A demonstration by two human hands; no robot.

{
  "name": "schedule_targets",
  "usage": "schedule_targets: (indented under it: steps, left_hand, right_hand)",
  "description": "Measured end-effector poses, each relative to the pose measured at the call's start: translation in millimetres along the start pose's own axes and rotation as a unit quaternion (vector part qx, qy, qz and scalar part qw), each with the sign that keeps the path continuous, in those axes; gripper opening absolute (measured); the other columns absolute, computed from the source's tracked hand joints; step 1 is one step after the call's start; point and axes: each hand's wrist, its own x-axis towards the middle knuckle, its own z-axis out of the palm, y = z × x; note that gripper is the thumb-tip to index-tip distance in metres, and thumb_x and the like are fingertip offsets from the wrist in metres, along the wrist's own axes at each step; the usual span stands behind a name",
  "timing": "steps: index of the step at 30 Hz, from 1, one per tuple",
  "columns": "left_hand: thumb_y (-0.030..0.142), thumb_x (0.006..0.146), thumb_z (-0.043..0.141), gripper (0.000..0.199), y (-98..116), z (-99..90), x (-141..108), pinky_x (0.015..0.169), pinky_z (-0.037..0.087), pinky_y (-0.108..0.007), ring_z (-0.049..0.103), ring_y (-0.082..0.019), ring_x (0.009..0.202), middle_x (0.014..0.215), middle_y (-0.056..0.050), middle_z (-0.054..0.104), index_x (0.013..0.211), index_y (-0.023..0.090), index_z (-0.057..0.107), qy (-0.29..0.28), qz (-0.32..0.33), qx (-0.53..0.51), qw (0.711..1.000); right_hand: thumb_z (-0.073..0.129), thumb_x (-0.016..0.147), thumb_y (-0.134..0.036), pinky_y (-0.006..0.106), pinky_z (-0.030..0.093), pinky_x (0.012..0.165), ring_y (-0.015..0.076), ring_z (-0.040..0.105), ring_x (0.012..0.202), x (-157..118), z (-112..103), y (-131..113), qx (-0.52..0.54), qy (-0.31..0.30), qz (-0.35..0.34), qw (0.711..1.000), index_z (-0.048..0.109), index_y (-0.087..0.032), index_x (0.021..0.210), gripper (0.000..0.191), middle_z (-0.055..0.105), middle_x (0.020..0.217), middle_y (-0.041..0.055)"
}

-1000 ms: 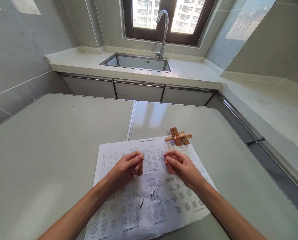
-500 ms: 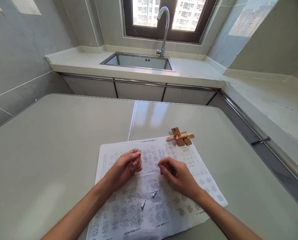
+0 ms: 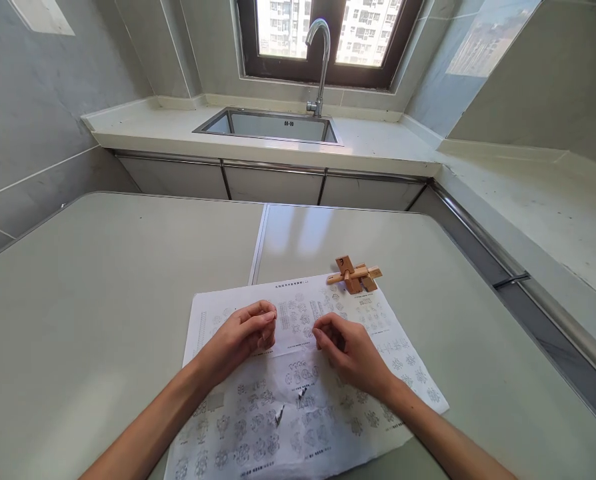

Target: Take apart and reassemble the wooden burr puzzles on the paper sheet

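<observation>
A printed instruction sheet covered in small line drawings lies under both hands. Over its left half is my left hand, fingers loosely curled and thumb against them, with nothing visible inside. Across a gap, my right hand hovers over or rests on the sheet; its fingers are bent together and I see nothing in them. A partly assembled wooden burr puzzle, made of crossed notched pieces, one bearing a dark mark, sits at the sheet's far right corner. Neither hand touches it. Two small torn-looking spots mark the paper's middle.
The sheet lies on a pale table with a seam running away from me. Beyond the table's far edge stand a white counter, a sink and a tall faucet below a window. Another counter runs along the right.
The whole view has shifted slightly, moving the scene a little left and down. My left hand has turned slightly, its fingers still curled; my right hand keeps nearly the same pose. The puzzle stays put.
</observation>
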Motion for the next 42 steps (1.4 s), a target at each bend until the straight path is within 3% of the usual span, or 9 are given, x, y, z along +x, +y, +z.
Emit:
schedule_targets:
  steps: [6, 13, 21, 27, 31, 38, 42]
  left_hand:
    - [0.044, 0.098, 0.069, 0.028, 11, -3.5, -5, 0.069, 0.036, -0.029, 0.043, -0.014, 0.067, 0.069, 0.003, 0.051, 0.091, 0.018, 0.061, -0.013, 0.005, 0.096, 0.995]
    - [0.056, 0.101, 0.060, 0.040, 34, -8.1, -11, 0.077, 0.039, -0.031, 0.048, -0.016, 0.075, 0.075, 0.001, 0.056, 0.086, 0.019, 0.060, -0.002, 0.013, 0.274, 0.962]
    - [0.059, 0.101, 0.057, 0.040, 25, -8.1, -9, 0.072, 0.039, -0.029, 0.047, -0.016, 0.073, 0.074, 0.003, 0.054, 0.092, 0.020, 0.060, 0.002, 0.008, 0.320, 0.947]
    - [0.061, 0.100, 0.056, 0.042, 17, -2.4, -6, 0.061, 0.034, -0.025, 0.043, -0.013, 0.064, 0.069, 0.005, 0.049, 0.093, 0.020, 0.060, 0.046, 0.030, 0.337, 0.940]
    - [0.059, 0.100, 0.056, 0.040, 11, -0.9, -4, 0.058, 0.032, -0.025, 0.041, -0.012, 0.060, 0.066, 0.006, 0.045, 0.093, 0.020, 0.060, 0.052, 0.045, 0.363, 0.929]
    - [0.055, 0.101, 0.056, 0.038, 7, -0.5, -3, 0.058, 0.032, -0.025, 0.038, -0.012, 0.062, 0.070, 0.004, 0.048, 0.091, 0.019, 0.064, 0.039, 0.083, 0.425, 0.901]
    - [0.053, 0.101, 0.056, 0.036, 6, 1.6, -3, 0.057, 0.034, -0.025, 0.040, -0.012, 0.062, 0.070, 0.004, 0.050, 0.090, 0.019, 0.063, 0.034, 0.089, 0.426, 0.900]
  right_hand:
    - [0.054, 0.105, -0.035, 0.027, 0.043, 0.058, 0.0154, 0.053, 0.061, 2, 1, -3, -0.010, 0.013, -0.002, 1.000, 0.063, -0.022, 0.095, 0.019, 0.064, 0.073, 0.0005]
    - [0.054, 0.104, -0.035, 0.026, 0.043, 0.058, 0.0148, 0.051, 0.061, 7, 1, -2, -0.001, 0.028, 0.010, 1.000, 0.063, -0.022, 0.093, 0.019, 0.063, 0.074, 0.0000]
    - [0.055, 0.103, -0.034, 0.026, 0.044, 0.057, 0.0140, 0.053, 0.060, 11, 2, -2, 0.002, 0.032, -0.001, 0.999, 0.063, -0.021, 0.093, 0.018, 0.065, 0.074, 0.0005]
    - [0.059, 0.103, -0.043, 0.025, 0.043, 0.056, 0.0132, 0.054, 0.058, 12, -2, 0, 0.078, 0.036, 0.023, 0.996, 0.063, -0.020, 0.093, 0.025, 0.066, 0.072, 0.0003]
    - [0.064, 0.100, -0.053, 0.023, 0.041, 0.052, 0.0116, 0.050, 0.054, 11, -10, 1, 0.159, 0.097, 0.050, 0.981, 0.061, -0.021, 0.091, 0.034, 0.060, 0.066, -0.0032]
    - [0.068, 0.096, -0.055, 0.020, 0.038, 0.048, 0.0087, 0.043, 0.048, 18, -34, 7, 0.229, 0.292, 0.055, 0.927, 0.059, -0.023, 0.094, 0.033, 0.054, 0.061, -0.0077]
    - [0.071, 0.095, -0.049, 0.019, 0.035, 0.045, 0.0078, 0.041, 0.046, 22, -43, 16, 0.257, 0.314, 0.069, 0.911, 0.063, -0.026, 0.110, 0.029, 0.057, 0.062, -0.0080]
